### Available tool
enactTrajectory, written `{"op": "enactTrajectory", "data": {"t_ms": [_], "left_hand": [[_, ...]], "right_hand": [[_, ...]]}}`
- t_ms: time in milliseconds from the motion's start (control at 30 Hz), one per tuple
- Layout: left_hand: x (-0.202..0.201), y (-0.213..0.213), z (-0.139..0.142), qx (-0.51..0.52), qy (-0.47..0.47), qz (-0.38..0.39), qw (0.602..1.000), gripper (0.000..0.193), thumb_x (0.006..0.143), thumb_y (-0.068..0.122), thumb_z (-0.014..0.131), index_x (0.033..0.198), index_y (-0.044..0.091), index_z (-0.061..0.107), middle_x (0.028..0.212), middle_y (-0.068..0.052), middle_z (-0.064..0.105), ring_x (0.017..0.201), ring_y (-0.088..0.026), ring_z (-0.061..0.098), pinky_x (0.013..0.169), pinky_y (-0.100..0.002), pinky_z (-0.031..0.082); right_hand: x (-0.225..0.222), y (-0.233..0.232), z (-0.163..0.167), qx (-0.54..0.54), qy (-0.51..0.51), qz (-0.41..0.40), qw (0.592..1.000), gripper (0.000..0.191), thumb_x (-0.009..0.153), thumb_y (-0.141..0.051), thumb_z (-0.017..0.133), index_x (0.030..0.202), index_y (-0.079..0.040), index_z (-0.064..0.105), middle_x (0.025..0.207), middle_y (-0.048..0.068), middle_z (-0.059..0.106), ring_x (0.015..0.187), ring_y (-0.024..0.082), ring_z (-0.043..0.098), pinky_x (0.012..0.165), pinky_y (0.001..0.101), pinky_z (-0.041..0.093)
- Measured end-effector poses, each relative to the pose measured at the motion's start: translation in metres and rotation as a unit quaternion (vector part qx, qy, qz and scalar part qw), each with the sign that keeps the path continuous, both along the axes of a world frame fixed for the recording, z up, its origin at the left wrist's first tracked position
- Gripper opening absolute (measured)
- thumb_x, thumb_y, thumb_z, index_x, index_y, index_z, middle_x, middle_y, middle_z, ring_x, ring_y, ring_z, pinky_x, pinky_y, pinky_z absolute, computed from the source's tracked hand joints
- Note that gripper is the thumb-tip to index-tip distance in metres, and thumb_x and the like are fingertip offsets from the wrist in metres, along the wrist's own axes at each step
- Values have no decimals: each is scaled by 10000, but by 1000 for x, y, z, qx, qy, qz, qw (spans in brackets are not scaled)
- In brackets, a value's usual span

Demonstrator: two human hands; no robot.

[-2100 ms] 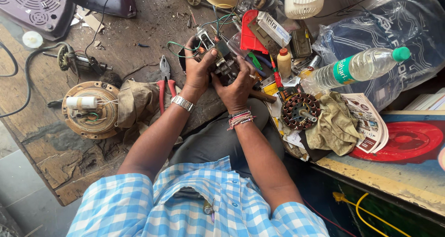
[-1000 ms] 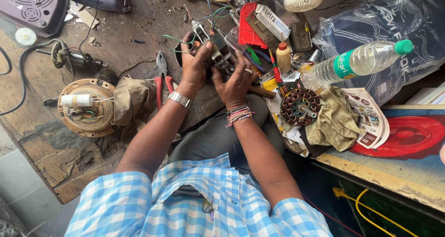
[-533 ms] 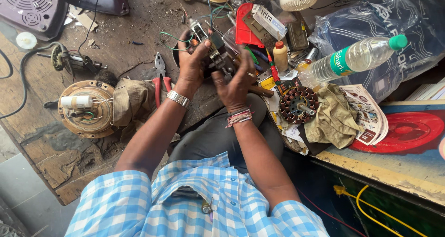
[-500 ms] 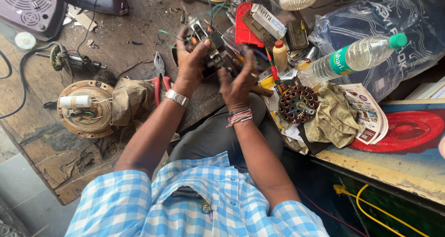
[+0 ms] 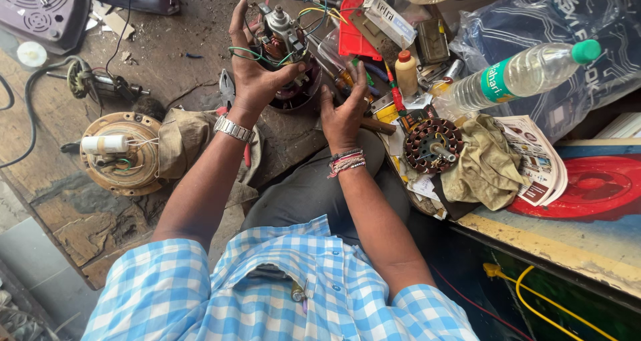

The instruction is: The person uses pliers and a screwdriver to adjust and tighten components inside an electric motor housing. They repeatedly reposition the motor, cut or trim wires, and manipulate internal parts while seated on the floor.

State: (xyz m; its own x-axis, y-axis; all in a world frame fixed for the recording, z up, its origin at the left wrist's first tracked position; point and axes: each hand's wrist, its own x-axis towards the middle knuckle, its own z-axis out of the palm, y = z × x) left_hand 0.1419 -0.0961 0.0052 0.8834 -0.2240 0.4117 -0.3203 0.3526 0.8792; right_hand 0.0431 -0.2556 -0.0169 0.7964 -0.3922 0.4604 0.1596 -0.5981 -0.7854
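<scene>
Left hand grasps small metal motor with coloured wires; right hand loose, spread (holding nothing) over scuffed, cluttered brown wooden workbench.

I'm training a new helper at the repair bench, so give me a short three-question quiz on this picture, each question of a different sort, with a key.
1. True or false: the left hand grips the small motor with coloured wires.
2. Which thing lies nearest the wound stator? A) the plastic water bottle B) the tan cloth C) the round fan motor plate
3. Fill in: the right hand wears ___ at the wrist.

Key: 1 true; 2 B; 3 thread bands.
</scene>
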Motion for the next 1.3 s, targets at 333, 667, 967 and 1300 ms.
{"op": "enactTrajectory", "data": {"t_ms": [333,667,967,1300], "left_hand": [[-28,23,-11,269,-169,119,941,1318,736,199,1020,1655,148,77,1455,-175,571,1400,-332,542,1199,-534,281],[-116,56,-33,525,-54,270,805,1022,814,251,901,1581,37,259,1398,-213,498,1256,-382,529,1076,-469,440],[-119,67,-19,705,-21,208,678,814,679,428,858,1317,19,562,1250,-240,513,1078,-411,550,775,-434,581],[-103,70,-47,696,-10,224,682,419,885,374,758,1049,14,622,1163,-228,528,1053,-403,609,712,-450,603]], "right_hand": [[4,0,-1,2,19,6,1000,722,958,-68,730,1562,-47,334,1501,216,513,1377,367,553,1130,421,500],[-2,-47,-1,-277,87,-64,955,515,819,-168,816,1288,-99,616,1345,127,602,1255,361,560,1037,485,449],[-9,-65,-8,-316,217,-45,922,420,806,-304,866,1159,-146,701,1143,93,611,1110,330,583,916,483,493],[-10,-57,1,-391,208,-37,896,320,872,-261,798,1052,-54,632,1112,145,571,1120,376,557,898,482,513]]}}
